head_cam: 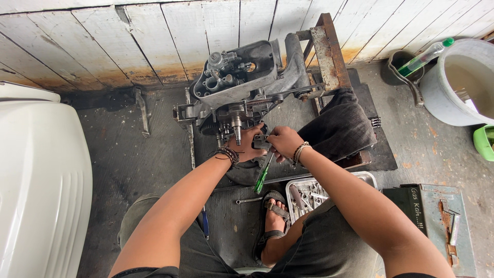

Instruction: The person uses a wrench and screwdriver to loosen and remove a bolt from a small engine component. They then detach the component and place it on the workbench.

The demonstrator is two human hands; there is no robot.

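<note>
Concrete floor, plank wall at 12 | engine case point(234, 87) opened, parts bared | left hand point(250, 145) braces it, fingers curled | right hand point(282, 141) clenches green-handled screwdriver point(264, 172) | fastener work unfinished

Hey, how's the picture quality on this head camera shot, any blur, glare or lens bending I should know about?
Head view: even, soft daylight with faint shadows; no strong glare, though the white panel is bright. Wide-angle bending curves the wall planks and stretches the forearms. Focus is sharp on the left hand, right hand, engine and green-handled screwdriver; no motion blur shows.
</note>
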